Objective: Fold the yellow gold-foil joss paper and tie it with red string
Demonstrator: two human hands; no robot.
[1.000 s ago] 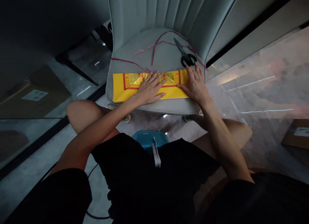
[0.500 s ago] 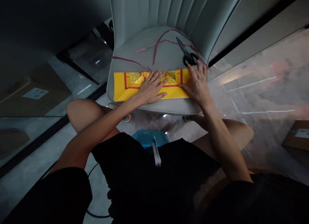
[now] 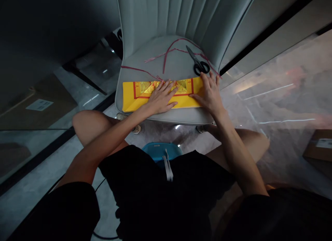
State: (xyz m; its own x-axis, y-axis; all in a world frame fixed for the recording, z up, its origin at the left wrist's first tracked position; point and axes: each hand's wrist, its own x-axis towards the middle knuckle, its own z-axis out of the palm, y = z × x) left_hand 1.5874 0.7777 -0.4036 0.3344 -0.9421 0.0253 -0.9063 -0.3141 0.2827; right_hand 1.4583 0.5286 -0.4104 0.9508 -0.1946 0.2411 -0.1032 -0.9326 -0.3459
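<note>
A folded stack of yellow paper (image 3: 129, 99), printed with a red border and a gold and red pattern, lies along the front of the chair seat. My left hand (image 3: 161, 97) rests flat across its middle, fingers spread, hiding part of the pattern. At the right end, my right hand (image 3: 210, 92) lies over the paper with its thumb stretched inward and its fingers apart towards the far edge. Black-handled scissors (image 3: 198, 61) lie just beyond the right fingertips. Thin dark-pink ribbons (image 3: 166, 57) trail across the seat behind the paper; one end meets its far edge.
The grey padded chair (image 3: 145, 51) stands before my knees, its backrest at the far side. A blue stool or tub (image 3: 153, 149) shows between my thighs. Cardboard boxes sit on the right floor (image 3: 317, 149) and behind the glass at left (image 3: 52, 106). A black cable (image 3: 105, 238) lies lower left.
The camera view has shifted slightly, so the chair and its contents sit a little lower and further left. Both hands keep nearly the same places on the paper.
</note>
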